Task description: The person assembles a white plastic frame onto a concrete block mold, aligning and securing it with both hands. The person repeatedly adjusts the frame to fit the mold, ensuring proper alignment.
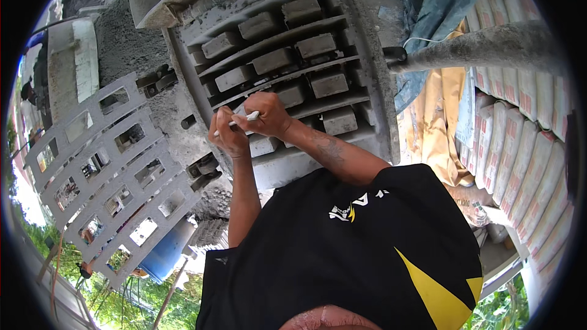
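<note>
Grey blocks sitting in the mould's [373, 85] slots

My left hand [229, 137] and right hand [269, 116] both pinch a thin white stick [241, 120]; stacked sacks [520, 146] beside me.

Concrete blocks [269, 60] grey, in grey mould machine [373, 73]. Grid frame [110, 165] pale grey w/ square holes. Small stick [241, 120] white. Shirt [342, 256] black w/ yellow wedge + white logo. Tarp [440, 0] blue. Stacked sacks [526, 140] white w/ red-orange stripes. Barrel [165, 250] blue.

Ten grey blocks [270, 60] in mould; two hands [247, 125]; one blue barrel [165, 250].
</note>
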`<state>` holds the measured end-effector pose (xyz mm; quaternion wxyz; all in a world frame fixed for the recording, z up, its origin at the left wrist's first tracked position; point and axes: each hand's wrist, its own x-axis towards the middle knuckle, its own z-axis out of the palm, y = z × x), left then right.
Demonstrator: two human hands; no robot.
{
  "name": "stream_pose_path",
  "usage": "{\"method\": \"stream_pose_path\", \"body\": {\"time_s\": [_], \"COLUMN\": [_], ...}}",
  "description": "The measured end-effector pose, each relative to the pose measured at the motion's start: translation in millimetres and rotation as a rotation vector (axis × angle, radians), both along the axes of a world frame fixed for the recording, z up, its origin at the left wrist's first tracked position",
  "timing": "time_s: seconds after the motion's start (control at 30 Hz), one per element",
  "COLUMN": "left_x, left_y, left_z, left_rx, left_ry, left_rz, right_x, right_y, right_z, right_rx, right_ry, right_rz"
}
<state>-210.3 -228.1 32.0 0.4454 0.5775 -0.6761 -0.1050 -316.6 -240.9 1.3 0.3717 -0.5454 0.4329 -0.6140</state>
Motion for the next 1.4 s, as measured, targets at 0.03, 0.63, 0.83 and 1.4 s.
{"method": "stream_pose_path", "body": {"time_s": [0.03,0.63,0.83,1.4], "left_x": [1.6,-32.5,-70.4,-111.8], "left_y": [-2.6,13.5,17.2,3.9], "left_z": [2.5,0.3,34.1,-0.2], "left_rx": [0.138,0.107,0.331,0.488], "left_ry": [0.112,0.419,0.791,0.869], "left_rz": [0.027,-0.063,0.011,-0.157], "right_x": [-1.1,-44.7,-57.0,-120.3], "right_y": [-3.8,-1.2,2.7,-6.4], "right_z": [1.3,10.3,15.5,14.1], "right_rx": [0.060,-0.102,-0.108,-0.047], "right_ry": [0.012,0.018,-0.038,0.023], "right_rz": [0.020,-0.001,-0.049,-0.155]}}
